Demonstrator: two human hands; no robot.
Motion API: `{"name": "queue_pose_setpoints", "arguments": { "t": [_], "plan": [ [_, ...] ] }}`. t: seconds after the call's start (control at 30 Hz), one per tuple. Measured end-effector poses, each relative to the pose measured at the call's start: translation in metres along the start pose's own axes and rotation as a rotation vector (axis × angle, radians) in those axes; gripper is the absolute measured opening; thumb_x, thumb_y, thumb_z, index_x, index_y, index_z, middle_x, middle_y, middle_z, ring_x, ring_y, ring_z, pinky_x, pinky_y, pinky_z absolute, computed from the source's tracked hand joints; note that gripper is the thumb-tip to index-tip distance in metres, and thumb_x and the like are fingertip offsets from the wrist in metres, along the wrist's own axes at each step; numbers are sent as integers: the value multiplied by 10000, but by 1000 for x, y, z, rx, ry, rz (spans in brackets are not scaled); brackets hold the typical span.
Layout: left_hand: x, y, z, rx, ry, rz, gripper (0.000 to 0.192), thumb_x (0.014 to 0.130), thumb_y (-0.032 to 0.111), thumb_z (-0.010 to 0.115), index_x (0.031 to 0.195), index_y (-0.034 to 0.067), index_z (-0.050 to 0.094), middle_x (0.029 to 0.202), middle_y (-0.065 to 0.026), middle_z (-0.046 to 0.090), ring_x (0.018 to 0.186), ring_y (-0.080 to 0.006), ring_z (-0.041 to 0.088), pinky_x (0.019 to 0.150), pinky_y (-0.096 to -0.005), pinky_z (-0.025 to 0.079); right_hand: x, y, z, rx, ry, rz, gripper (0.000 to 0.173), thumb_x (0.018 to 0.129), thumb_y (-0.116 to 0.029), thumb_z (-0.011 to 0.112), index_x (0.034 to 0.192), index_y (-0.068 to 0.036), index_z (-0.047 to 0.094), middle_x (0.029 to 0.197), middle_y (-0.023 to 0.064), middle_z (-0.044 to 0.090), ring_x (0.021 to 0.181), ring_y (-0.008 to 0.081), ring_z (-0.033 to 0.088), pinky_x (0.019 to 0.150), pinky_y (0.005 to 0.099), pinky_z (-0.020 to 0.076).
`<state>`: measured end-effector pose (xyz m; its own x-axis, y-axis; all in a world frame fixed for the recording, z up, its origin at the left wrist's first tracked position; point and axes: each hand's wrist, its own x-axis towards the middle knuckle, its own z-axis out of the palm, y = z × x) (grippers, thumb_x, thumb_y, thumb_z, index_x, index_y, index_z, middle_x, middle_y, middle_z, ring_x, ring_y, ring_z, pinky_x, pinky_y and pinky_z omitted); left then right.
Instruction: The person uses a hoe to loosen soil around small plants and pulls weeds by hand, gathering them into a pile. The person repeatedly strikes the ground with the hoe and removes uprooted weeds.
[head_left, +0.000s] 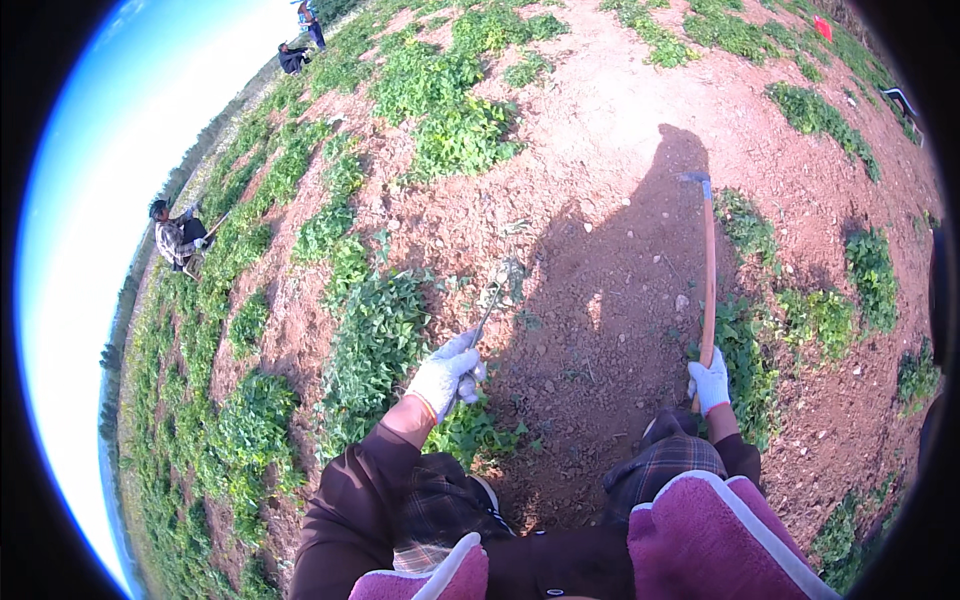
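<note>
My left hand (444, 379), in a white knit work glove, is closed around a thin plant stem (488, 313). The stem points up and away from me, and its far end meets greyish wilted leaves (512, 276) over the soil. At the right, my gloved right hand (710, 381) grips the wooden handle (709, 277) of a hoe. Its metal blade (694, 178) is at the far end of the handle, over shaded ground; whether it touches the soil I cannot tell. Green leafy vines (375, 337) grow just left of my left hand.
Reddish soil (592, 360) with small stones lies between my legs, partly under my shadow. More vines (739, 352) grow beside the hoe handle. A seated person (177, 236) with a long-handled tool is at the left; two people (294, 58) are farther off. Something red (823, 28) stands far right.
</note>
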<state>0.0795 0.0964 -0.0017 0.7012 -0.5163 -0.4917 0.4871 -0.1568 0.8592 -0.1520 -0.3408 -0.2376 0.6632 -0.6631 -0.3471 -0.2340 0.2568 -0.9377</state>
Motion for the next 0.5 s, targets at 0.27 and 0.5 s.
{"name": "queue_pose_setpoints", "arguments": {
  "t": [0.27,0.5],
  "plan": [
    [1,-2,0,-29,-23,-54,502,1045,183,530,1525,124,393,802,0,528,517,-85,394,522,-260,370,100,4,29,-888,225,-63,527,858,-157,631,1330,-43,426,1077,326,668,1045,512,641,896,565,513],
    [-4,-2,-5,-38,-11,-63,499,1037,173,533,1518,116,414,793,3,536,511,-93,418,517,-259,387,31,81,20,-696,243,-51,414,843,-121,608,1226,-30,478,984,288,634,946,503,634,838,546,507]
  ]
}}
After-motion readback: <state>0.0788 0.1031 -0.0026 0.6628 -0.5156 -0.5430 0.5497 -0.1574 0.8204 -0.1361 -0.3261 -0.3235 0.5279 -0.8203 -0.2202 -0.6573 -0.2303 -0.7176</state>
